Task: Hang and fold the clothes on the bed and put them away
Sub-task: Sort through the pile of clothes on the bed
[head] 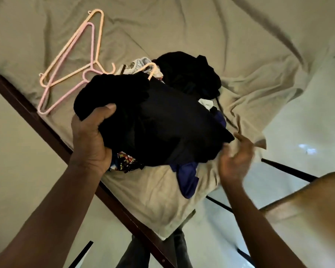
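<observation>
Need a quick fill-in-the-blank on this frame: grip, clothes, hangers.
1. The garment in the left hand's grip is ____ in colour.
2. The two loose hangers lie on the bed sheet to the ____ of the clothes pile.
3. One loose hanger is peach, the other ____.

Missing words: black; left; pink

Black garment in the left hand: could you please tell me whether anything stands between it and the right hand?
Nothing visible does. The left hand grips the black garment at one end, and the right hand, blurred, is at its opposite corner; whether it touches is unclear.
</observation>
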### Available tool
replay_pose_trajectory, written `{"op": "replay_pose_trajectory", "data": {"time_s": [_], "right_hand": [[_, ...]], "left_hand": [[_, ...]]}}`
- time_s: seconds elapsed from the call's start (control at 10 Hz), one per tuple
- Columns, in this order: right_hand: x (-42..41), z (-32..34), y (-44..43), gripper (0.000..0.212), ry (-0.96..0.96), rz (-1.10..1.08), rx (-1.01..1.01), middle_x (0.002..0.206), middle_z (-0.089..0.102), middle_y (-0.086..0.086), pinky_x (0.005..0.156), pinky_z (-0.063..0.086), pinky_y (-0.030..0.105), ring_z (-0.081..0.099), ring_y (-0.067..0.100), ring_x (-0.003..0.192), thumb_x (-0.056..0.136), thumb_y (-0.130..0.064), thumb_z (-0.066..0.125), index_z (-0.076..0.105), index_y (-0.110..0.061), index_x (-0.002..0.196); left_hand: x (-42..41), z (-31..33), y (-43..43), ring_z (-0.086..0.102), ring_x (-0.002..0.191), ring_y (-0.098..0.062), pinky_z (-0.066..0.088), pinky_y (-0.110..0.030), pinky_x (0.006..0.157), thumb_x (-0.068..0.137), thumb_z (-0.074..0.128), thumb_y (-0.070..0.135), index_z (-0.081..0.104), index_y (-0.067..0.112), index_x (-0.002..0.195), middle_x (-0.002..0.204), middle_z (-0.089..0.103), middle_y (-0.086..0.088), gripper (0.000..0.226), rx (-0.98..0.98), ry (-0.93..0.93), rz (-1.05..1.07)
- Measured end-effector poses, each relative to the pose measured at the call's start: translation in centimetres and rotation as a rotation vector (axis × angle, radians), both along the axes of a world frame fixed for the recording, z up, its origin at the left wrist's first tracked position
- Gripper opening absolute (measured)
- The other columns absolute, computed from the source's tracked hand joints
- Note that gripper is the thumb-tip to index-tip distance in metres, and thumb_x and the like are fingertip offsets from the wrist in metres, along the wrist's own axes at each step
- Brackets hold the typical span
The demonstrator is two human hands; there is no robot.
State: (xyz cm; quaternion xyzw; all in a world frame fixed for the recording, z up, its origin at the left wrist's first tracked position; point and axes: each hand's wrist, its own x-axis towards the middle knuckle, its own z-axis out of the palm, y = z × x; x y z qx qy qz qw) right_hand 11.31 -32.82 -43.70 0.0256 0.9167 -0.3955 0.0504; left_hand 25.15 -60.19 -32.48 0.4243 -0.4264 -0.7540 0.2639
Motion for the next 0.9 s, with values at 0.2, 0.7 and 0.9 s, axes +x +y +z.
{"op": "replay_pose_trajectory", "data": {"time_s": [0.2, 0.7, 0.9], "right_hand": [[3.2, -0.6, -5.8, 0.091, 0.038, 1.044, 0.394, 0.165, 0.02, 0.009, 0.122, 0.019, 0.055, 0.004, 0.038, 0.158, 0.08, -0.055, 0.072, 0.031, -0.032, 0.157], [-1.9, -0.5, 3.3, 0.076, -1.183, -0.135, -1.099, 0.116, 0.075, 0.01, 0.098, 0.051, 0.044, 0.072, 0.025, 0.103, 0.097, -0.073, 0.035, 0.062, -0.015, 0.137], [-3.9, -0.5, 1.8, 0.04, -1.051, 0.044, -0.829, 0.123, 0.074, 0.014, 0.102, 0.056, 0.036, 0.068, 0.03, 0.118, 0.092, -0.009, 0.071, 0.068, -0.007, 0.131]], "left_hand": [[-1.1, -0.2, 3.0, 0.062, 0.129, -0.036, 0.053, -0.049, 0.105, 0.093, 0.061, 0.01, 0.055, 0.002, 0.144, 0.145, 0.057, -0.025, 0.052, 0.033, -0.012, -0.022], [-2.5, -4.1, 14.9, 0.068, 0.105, -0.006, 0.056, -0.025, 0.09, 0.084, 0.079, 0.007, 0.064, 0.024, 0.128, 0.109, 0.07, 0.014, 0.05, -0.786, -0.327, -0.643], [-0.7, -9.8, 16.5, 0.052, 0.122, -0.017, 0.045, -0.038, 0.101, 0.084, 0.073, 0.037, 0.047, 0.029, 0.14, 0.132, 0.056, 0.01, 0.063, -0.906, -0.746, -1.107]]}}
